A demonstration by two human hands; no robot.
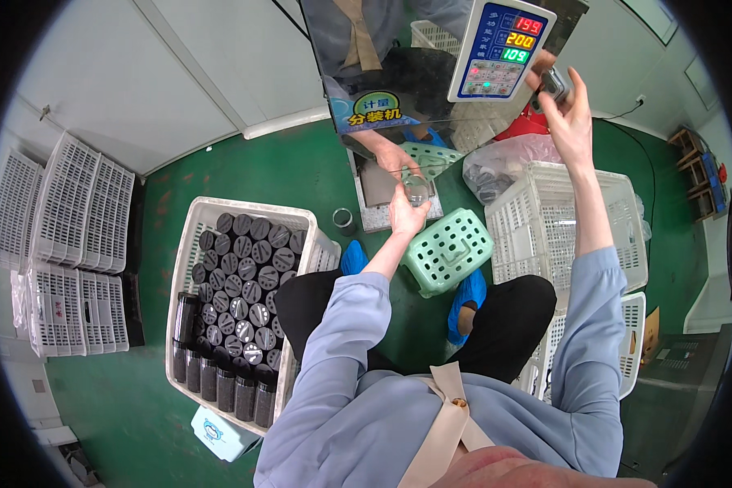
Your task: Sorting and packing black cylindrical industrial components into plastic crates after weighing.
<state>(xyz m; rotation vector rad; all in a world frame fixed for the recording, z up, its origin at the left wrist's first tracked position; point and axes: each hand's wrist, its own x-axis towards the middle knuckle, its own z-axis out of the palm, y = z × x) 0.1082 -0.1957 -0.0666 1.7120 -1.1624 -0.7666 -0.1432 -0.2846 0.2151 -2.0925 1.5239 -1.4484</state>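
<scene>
My left hand is closed around a clear jar, low in front of a polished metal machine whose front mirrors the hand. At the upper right, my right hand is raised beside the machine's control panel. Its fingers curl around a small dark grey object, whose exact kind I cannot make out. On the floor left of the machine's base stands another jar. A large white basket on my left holds many upright jars of dark contents with dark lids.
A pale green perforated stool stands between my feet. To my right are white crates and a plastic bag with dark grey pieces. More crates are stacked by the left wall. A light blue stool sits behind the basket.
</scene>
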